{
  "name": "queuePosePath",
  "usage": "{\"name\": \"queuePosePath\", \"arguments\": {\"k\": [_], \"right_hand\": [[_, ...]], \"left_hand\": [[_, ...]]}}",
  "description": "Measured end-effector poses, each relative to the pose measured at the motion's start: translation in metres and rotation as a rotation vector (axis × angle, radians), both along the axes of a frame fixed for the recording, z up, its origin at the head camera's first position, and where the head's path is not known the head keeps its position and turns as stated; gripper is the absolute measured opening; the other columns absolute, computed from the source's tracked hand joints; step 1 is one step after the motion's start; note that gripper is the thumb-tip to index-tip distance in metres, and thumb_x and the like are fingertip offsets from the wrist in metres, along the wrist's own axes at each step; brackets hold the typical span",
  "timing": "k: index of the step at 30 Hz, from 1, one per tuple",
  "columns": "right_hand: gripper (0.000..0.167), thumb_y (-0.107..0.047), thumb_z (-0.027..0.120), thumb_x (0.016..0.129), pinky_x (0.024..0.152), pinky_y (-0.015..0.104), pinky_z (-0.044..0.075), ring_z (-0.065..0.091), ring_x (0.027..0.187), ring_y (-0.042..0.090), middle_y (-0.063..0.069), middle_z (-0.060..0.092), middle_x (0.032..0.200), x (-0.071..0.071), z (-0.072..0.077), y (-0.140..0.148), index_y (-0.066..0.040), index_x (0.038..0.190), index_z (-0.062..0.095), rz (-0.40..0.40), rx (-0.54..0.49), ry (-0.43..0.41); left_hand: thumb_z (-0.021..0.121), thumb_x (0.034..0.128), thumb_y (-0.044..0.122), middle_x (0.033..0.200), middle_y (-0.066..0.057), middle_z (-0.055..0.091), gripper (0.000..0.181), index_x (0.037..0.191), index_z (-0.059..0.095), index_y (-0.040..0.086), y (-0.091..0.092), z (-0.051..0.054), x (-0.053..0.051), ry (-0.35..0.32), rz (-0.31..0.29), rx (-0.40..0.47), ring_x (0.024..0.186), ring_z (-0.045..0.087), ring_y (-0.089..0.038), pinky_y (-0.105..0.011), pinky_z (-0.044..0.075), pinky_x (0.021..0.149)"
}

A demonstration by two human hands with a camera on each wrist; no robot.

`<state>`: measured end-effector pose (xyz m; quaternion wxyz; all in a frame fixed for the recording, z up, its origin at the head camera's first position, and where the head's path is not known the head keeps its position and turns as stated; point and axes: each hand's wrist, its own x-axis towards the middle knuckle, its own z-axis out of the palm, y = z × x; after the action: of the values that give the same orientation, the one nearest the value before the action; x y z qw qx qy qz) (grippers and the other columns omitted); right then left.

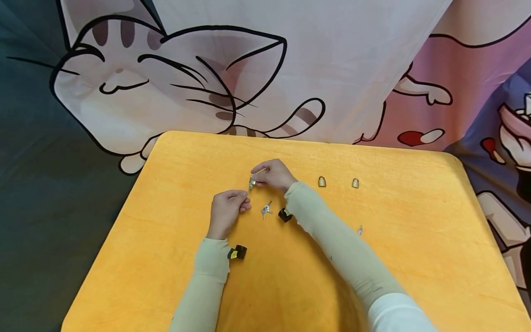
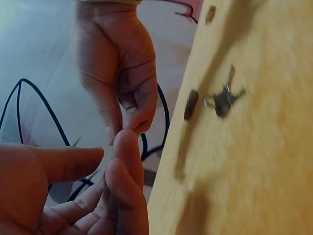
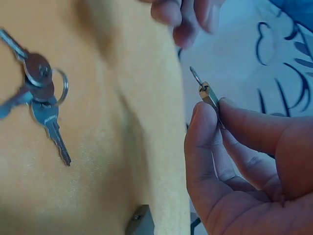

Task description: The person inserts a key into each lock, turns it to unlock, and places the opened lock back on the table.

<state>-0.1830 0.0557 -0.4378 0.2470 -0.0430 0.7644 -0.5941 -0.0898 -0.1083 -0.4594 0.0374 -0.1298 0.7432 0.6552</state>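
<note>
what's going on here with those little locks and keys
A person at a yellow table pinches a small brass padlock in the right grip. The left grip is close by, thumb apart from its fingers, and seems to hold nothing. A bunch of keys lies on the cloth near both, with two more padlocks farther to the right. What else lies there is too small to name surely.

You have three small brass-coloured padlocks (image 1: 321,183): one in your right hand (image 1: 274,174), two rightward; three silver keys (image 3: 45,114) on one metal ring (image 3: 66,88) near it; one silver key-like piece (image 1: 360,230) farther right.
</note>
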Motion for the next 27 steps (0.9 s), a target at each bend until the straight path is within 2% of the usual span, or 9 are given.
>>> {"name": "queuePosePath", "arguments": {"k": [5, 10, 13, 20, 22, 27], "right_hand": [[0.026, -0.008, 0.072, 0.094, 0.081, 0.038, 0.057, 0.072, 0.088, 0.036, 0.012, 0.075, 0.09, -0.01, -0.008, -0.012, 0.003, 0.117, 0.071, 0.016, 0.092, 0.003], [0.02, -0.012, 0.073, 0.093, 0.067, 0.025, 0.054, 0.073, 0.078, 0.025, 0.007, 0.075, 0.083, -0.019, -0.015, -0.022, -0.003, 0.111, 0.075, 0.068, 0.233, 0.062], [0.017, -0.013, 0.073, 0.094, 0.066, 0.023, 0.053, 0.073, 0.076, 0.022, 0.006, 0.074, 0.081, -0.023, -0.017, -0.027, -0.005, 0.109, 0.076, 0.094, 0.296, 0.096], [0.017, -0.009, 0.074, 0.092, 0.065, 0.022, 0.055, 0.071, 0.073, 0.016, 0.007, 0.075, 0.091, -0.027, -0.018, -0.033, -0.002, 0.107, 0.077, 0.111, 0.367, 0.135], [0.017, -0.011, 0.075, 0.092, 0.065, 0.022, 0.055, 0.071, 0.074, 0.016, 0.007, 0.076, 0.093, -0.028, -0.02, -0.034, -0.003, 0.107, 0.078, 0.116, 0.416, 0.162], [0.017, -0.015, 0.076, 0.091, 0.079, 0.026, 0.055, 0.069, 0.092, 0.018, 0.004, 0.076, 0.102, -0.031, -0.021, -0.035, -0.007, 0.106, 0.079, 0.13, 0.544, 0.237]], "left_hand": [[0.066, 0.0986, 0.015, 0.087, -0.017, 0.075, 0.023, 0.105, 0.074, -0.005, -0.007, -0.005, 0.003, -0.029, -0.018, -0.125, 0.069, 0.073, -0.022, -0.034, 0.058, 0.067], [0.067, 0.0978, 0.021, 0.078, -0.008, 0.075, 0.02, 0.103, 0.075, 0.003, -0.007, -0.008, 0.004, -0.067, -0.061, -0.277, 0.067, 0.072, -0.022, -0.035, 0.055, 0.072], [0.069, 0.0965, 0.021, 0.073, -0.006, 0.074, 0.019, 0.103, 0.075, 0.004, -0.004, -0.009, 0.004, -0.057, -0.085, -0.342, 0.064, 0.072, -0.021, -0.037, 0.053, 0.075], [0.073, 0.0936, 0.02, 0.069, -0.005, 0.073, 0.02, 0.102, 0.075, 0.002, 0.005, -0.009, 0.004, -0.026, -0.11, -0.404, 0.058, 0.07, -0.02, -0.034, 0.054, 0.068], [0.074, 0.0929, 0.02, 0.068, -0.005, 0.072, 0.02, 0.102, 0.076, 0.002, 0.008, -0.007, 0.004, -0.029, -0.11, -0.412, 0.058, 0.07, -0.02, -0.034, 0.054, 0.066], [0.075, 0.0921, 0.02, 0.069, -0.006, 0.073, 0.02, 0.102, 0.075, 0.002, 0.015, -0.005, 0.002, -0.029, -0.115, -0.41, 0.058, 0.07, -0.021, -0.034, 0.055, 0.065]]}}
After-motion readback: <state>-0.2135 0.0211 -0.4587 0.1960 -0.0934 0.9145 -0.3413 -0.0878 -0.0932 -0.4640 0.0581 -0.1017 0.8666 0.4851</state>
